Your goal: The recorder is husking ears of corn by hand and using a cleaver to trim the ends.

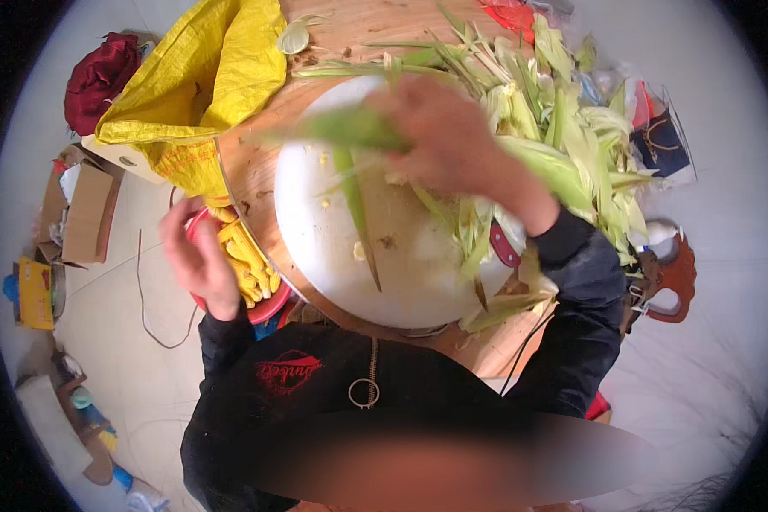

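My right hand (445, 137), blurred by motion, is closed around a green corn husk (352, 130) above a round white board (397, 275). Loose husk strips (356, 221) and small yellow kernel bits lie on that board. A knife's red handle (504, 246) shows at the board's right side, its blade hidden under husks. Off the table's left edge, my left hand (201, 253) is empty, its fingers apart. Beside and partly behind it stands a red basin (275, 308) of peeled yellow corn cobs (246, 256).
A large heap of husks (569, 153) covers the right of the wooden table (256, 166). At the back left is a yellow woven sack (243, 70). On the floor to the left are an open cardboard box (89, 217) and a loose cord (142, 301).
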`<state>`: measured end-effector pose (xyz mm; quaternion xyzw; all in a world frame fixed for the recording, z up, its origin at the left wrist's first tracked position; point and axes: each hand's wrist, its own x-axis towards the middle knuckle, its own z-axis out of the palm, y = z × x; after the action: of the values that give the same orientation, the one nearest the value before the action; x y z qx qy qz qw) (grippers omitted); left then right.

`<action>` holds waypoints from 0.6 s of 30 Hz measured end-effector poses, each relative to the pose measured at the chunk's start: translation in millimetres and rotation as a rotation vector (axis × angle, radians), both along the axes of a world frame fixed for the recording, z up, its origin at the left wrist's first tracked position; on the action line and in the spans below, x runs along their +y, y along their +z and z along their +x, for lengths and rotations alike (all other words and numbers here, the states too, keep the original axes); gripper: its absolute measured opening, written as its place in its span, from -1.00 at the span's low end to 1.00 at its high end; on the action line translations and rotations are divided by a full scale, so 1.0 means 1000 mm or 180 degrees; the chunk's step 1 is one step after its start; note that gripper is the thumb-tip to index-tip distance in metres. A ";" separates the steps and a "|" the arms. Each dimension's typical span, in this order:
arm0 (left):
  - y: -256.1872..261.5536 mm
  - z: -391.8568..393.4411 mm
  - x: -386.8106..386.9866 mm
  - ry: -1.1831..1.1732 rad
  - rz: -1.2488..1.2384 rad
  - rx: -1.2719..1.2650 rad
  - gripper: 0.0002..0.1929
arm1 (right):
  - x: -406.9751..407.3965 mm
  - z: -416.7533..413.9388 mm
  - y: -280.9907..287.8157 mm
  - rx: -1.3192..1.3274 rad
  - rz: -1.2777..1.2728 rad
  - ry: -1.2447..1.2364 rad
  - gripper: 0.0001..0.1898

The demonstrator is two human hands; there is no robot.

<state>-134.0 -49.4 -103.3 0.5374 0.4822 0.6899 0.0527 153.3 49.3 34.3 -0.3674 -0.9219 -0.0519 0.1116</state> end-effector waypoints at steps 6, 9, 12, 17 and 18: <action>0.050 0.064 -0.001 -0.1216 -0.0345 0.2486 -0.42 | -0.075 0.003 -0.057 0.0444 -0.0738 -0.0133 -0.45; 0.028 0.062 -0.007 -0.1411 -0.0628 0.2738 -0.41 | -0.092 0.049 -0.054 -0.0232 -0.0193 -0.0357 -0.56; 0.033 0.064 -0.010 -0.1321 -0.0606 0.2868 -0.42 | -0.115 0.100 -0.049 0.0302 -0.0572 -0.1691 -0.64; 0.042 0.072 -0.005 -0.1284 -0.0682 0.3206 -0.42 | -0.128 0.131 -0.093 0.0368 -0.0956 -0.1873 -0.59; 0.040 0.073 -0.002 -0.1340 -0.0739 0.3073 -0.43 | -0.124 0.130 -0.094 0.0452 -0.0909 -0.1765 -0.54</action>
<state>-61.0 -51.4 -62.9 0.8691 0.4065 0.2810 0.0213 283.5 -74.6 -59.3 -0.6193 -0.7745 0.0753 0.1045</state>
